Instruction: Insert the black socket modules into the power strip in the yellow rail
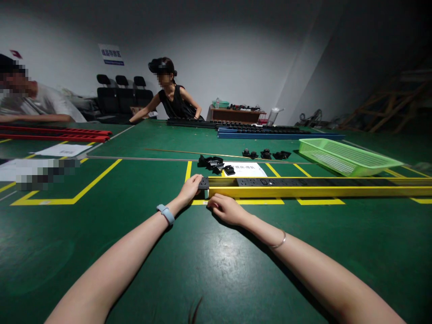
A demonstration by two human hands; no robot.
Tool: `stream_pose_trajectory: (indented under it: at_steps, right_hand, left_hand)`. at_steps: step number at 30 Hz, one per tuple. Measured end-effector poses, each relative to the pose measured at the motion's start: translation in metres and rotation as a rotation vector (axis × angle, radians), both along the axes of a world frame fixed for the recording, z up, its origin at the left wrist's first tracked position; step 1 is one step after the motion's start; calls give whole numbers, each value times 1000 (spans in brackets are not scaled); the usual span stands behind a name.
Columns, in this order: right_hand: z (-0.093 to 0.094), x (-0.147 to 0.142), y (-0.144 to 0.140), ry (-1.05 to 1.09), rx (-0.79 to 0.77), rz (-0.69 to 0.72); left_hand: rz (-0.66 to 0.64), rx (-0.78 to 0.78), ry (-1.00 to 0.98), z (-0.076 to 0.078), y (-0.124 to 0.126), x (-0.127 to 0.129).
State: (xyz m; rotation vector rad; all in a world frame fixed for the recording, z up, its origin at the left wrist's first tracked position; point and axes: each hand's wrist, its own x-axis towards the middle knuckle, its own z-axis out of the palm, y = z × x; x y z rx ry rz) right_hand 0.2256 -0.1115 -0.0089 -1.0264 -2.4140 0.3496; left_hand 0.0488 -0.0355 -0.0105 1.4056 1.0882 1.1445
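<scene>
My left hand pinches a black socket module at the left end of a long yellow rail. A row of black socket modules lies inside the rail's channel, with a gap between that row and the left end. Beside the rail's front side is my right hand, its fingers curled; whether they touch the rail or hold anything is hidden. Just behind the rail, a loose pile of black parts rests beside and partly over a white printed sheet.
A green basket stands at back right, near several black pieces. Blue rails and red rails lie farther off. Two people are across the table, one wearing a black top. Yellow tape marks the green table.
</scene>
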Motion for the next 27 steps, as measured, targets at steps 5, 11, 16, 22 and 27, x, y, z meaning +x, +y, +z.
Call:
stream_pose_trajectory:
  at_steps: [5,11,16,22,27]
  right_hand:
    - [-1,1,0,5,10,-2]
    - [1,2,-1,10,1,1]
    - [2,1,-2,18,-1,0]
    - [1,0,-1,5,-3,-5]
    - [-1,0,0,-4,5,-11]
  left_hand:
    - [-50,4,9,1,1,-2]
    - [-83,29,22,-2,3,-2]
    - [-97,9,-30,-5,6,-2]
    - [-77,-4,-37,-9,6,-1]
    - [-38,-5,-9,-12,3,-1]
